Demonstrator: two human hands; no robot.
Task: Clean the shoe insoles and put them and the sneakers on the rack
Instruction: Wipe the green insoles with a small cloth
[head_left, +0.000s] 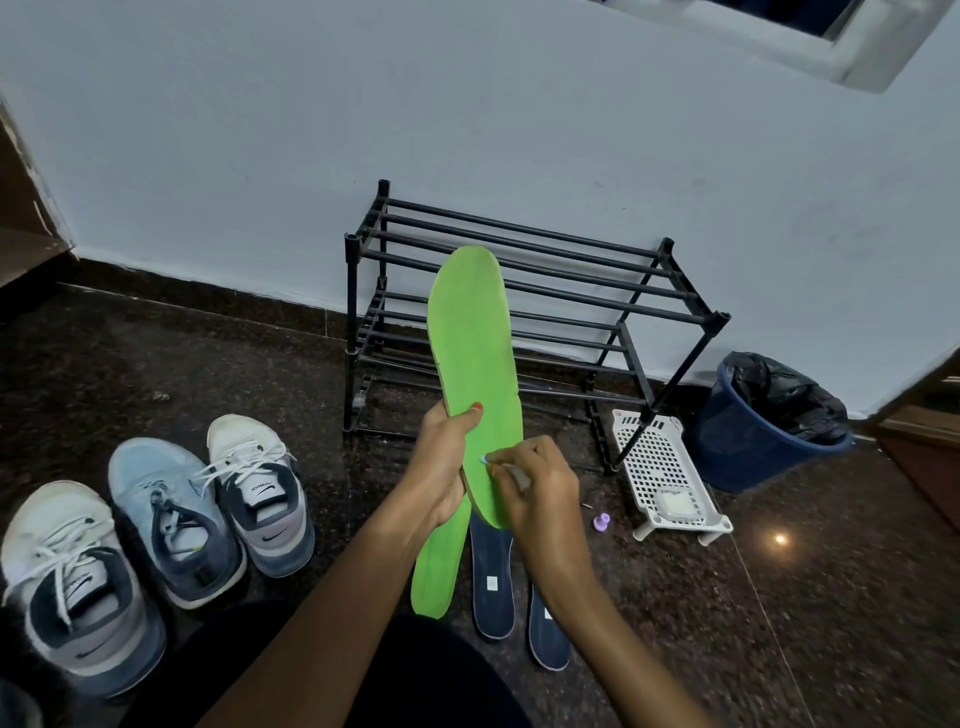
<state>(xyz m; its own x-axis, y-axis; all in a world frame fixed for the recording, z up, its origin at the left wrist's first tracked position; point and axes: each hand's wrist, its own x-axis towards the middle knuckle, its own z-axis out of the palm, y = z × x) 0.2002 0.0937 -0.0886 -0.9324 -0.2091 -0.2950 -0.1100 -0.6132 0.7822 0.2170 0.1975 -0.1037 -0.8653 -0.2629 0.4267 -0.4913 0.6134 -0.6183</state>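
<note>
Head view looks down at a dark stone floor (156, 364) by a pale wall. The left hand (441, 462) grips a green insole (470, 364) near its heel end, with the thumb lying flat on the front. This insole stands up in the air, its toe end pointing at the black rack (571, 283) behind it. The right hand (535, 483) has its fingers curled and pinches a small white thing (511, 474), pressing it on the low part of the same insole. I cannot tell what the white thing is.

A second green insole (436, 566) lies on the floor under the hands. Just beside it lie two dark blue insoles (492, 582), side by side. Three sneakers (171, 519) sit on the floor to the left, close together, with their toes toward the wall. The rack stands against the wall. A white plastic tray (665, 467) sits by the rack's right front leg. A blue bin (737, 447) with a black bag stands further right. A little purple thing (601, 521) lies near the tray.
</note>
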